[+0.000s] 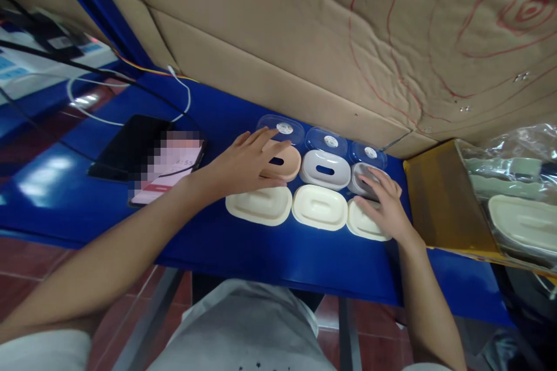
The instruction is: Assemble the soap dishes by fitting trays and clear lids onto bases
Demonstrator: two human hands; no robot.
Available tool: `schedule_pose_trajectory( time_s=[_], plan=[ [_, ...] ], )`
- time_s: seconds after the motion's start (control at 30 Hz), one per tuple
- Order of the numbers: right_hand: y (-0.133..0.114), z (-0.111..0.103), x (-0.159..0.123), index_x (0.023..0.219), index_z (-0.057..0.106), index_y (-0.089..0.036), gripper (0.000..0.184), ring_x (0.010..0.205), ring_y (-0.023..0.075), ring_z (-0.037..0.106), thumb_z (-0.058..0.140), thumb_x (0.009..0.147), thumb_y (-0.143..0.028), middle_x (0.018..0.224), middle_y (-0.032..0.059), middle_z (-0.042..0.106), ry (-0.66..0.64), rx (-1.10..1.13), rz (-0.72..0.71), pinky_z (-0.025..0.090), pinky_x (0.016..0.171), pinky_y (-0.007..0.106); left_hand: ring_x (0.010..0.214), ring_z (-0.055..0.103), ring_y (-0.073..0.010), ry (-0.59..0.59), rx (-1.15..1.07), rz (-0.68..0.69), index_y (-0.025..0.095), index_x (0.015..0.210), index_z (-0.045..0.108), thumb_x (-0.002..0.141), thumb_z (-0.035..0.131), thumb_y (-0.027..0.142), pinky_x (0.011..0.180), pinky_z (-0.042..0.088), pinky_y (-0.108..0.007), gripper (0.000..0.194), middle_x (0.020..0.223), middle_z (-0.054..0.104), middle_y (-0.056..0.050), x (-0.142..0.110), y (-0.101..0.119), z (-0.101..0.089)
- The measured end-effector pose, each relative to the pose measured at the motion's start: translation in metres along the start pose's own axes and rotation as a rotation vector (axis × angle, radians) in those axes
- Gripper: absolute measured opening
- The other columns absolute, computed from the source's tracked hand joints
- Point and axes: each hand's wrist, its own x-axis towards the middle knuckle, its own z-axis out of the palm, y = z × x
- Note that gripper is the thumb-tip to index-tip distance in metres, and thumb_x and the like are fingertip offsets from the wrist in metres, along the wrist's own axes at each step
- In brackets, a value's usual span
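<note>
Nearest the camera, both bare forearms reach out over the glossy blue worktop (270,255). On it lies a front row of three cream oval plastic soap-dish bases (319,207), set side by side and just touching. The right hand (385,200) lies flat, its palm on the right-most cream base and its fingers on the grey oval slotted tray (363,177) behind it; its grip is apart, fingers spread, clamped on nothing. The left hand (243,165) rests on the peach oval slotted tray (285,163) in the middle row, fingers loosely spread, its grip open. Between those two trays sits a white oval slotted tray (325,170). Further back stand three clear plastic lids (326,140) against the brown cardboard wall (304,40). A black smartphone (167,171) lies to the left, a yellow cardboard box (439,197) of bagged dishes to the right.
</note>
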Motion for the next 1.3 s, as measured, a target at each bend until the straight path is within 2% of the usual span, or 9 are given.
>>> schedule_pose_trajectory(
  time_s=[0.13, 0.3, 0.5, 0.57, 0.67, 0.8, 1.03, 1.17, 1.3],
  plan=[
    [-0.015, 0.011, 0.008, 0.148, 0.065, -0.034, 0.042, 0.150, 0.0365, 0.056, 0.057, 0.110, -0.050, 0.162, 0.0136, 0.060, 0.046, 0.019, -0.060, 0.037, 0.123, 0.058, 0.159, 0.045, -0.0402, -0.099, 0.011, -0.054, 0.022, 0.169, 0.041, 0.098, 0.078, 0.056, 0.127, 0.041, -0.056, 0.087, 0.173, 0.043, -0.021, 0.000, -0.005, 0.000],
    [-0.061, 0.024, 0.032, 0.147, 0.066, -0.030, 0.039, 0.151, 0.0337, 0.055, 0.054, 0.113, -0.043, 0.163, 0.0138, 0.060, -0.023, -0.016, -0.270, 0.033, 0.126, 0.060, 0.155, 0.050, -0.0386, -0.146, 0.004, -0.067, 0.023, 0.170, 0.039, 0.096, 0.078, 0.058, 0.128, 0.039, -0.053, 0.090, 0.168, 0.051, -0.018, 0.004, -0.013, -0.001],
    [-0.116, 0.020, 0.080, 0.168, 0.044, -0.023, 0.069, 0.167, 0.0388, 0.034, 0.066, 0.107, -0.046, 0.180, 0.0183, 0.037, -0.126, -0.046, -0.312, 0.025, 0.132, 0.067, 0.150, 0.054, -0.0393, -0.115, 0.008, -0.016, 0.022, 0.166, 0.044, 0.094, 0.081, 0.058, 0.125, 0.041, -0.054, 0.089, 0.161, 0.057, -0.018, 0.010, -0.011, -0.014],
    [-0.129, 0.017, 0.088, 0.172, 0.036, -0.025, 0.080, 0.170, 0.0398, 0.028, 0.071, 0.104, -0.048, 0.182, 0.0176, 0.031, -0.129, -0.028, -0.333, 0.022, 0.133, 0.069, 0.151, 0.053, -0.0386, -0.070, 0.013, 0.019, 0.021, 0.165, 0.046, 0.094, 0.081, 0.058, 0.126, 0.040, -0.053, 0.087, 0.161, 0.057, -0.017, 0.002, -0.004, -0.023],
    [-0.143, 0.017, 0.084, 0.172, 0.035, -0.027, 0.082, 0.169, 0.0370, 0.031, 0.071, 0.103, -0.050, 0.182, 0.0176, 0.033, -0.108, 0.031, -0.375, 0.023, 0.134, 0.066, 0.149, 0.054, -0.0379, -0.015, -0.007, 0.070, 0.023, 0.163, 0.048, 0.095, 0.080, 0.060, 0.125, 0.041, -0.052, 0.084, 0.159, 0.058, -0.017, -0.022, 0.009, -0.033],
    [-0.152, 0.028, 0.062, 0.169, 0.041, -0.022, 0.075, 0.163, 0.0340, 0.043, 0.068, 0.105, -0.051, 0.177, 0.0195, 0.042, -0.133, 0.126, -0.410, 0.032, 0.131, 0.060, 0.148, 0.056, -0.0361, -0.028, -0.058, 0.080, 0.027, 0.161, 0.051, 0.095, 0.082, 0.057, 0.123, 0.042, -0.050, 0.080, 0.158, 0.060, -0.014, -0.051, 0.022, -0.033],
    [-0.150, 0.051, 0.041, 0.166, 0.043, -0.022, 0.073, 0.157, 0.0351, 0.050, 0.072, 0.103, -0.044, 0.168, 0.0206, 0.053, -0.121, 0.206, -0.375, 0.035, 0.127, 0.060, 0.155, 0.050, -0.0345, -0.126, -0.222, 0.011, 0.031, 0.164, 0.048, 0.092, 0.087, 0.051, 0.130, 0.038, -0.054, 0.084, 0.166, 0.055, -0.010, -0.069, 0.017, -0.020],
    [-0.148, 0.055, 0.040, 0.164, 0.043, -0.023, 0.069, 0.155, 0.0351, 0.052, 0.071, 0.103, -0.041, 0.164, 0.0191, 0.058, -0.115, 0.242, -0.371, 0.033, 0.128, 0.061, 0.162, 0.043, -0.0343, -0.046, -0.362, -0.135, 0.034, 0.173, 0.034, 0.093, 0.084, 0.056, 0.134, 0.038, -0.052, 0.097, 0.175, 0.043, -0.010, -0.092, 0.005, -0.016],
    [-0.147, 0.056, 0.037, 0.163, 0.042, -0.025, 0.068, 0.156, 0.0352, 0.050, 0.070, 0.104, -0.040, 0.164, 0.0177, 0.058, -0.126, 0.251, -0.356, 0.030, 0.129, 0.062, 0.163, 0.043, -0.0302, 0.043, -0.483, -0.210, 0.034, 0.174, 0.028, 0.101, 0.075, 0.056, 0.136, 0.037, -0.049, 0.090, 0.176, 0.043, -0.010, -0.115, -0.001, -0.006]
  ],
)
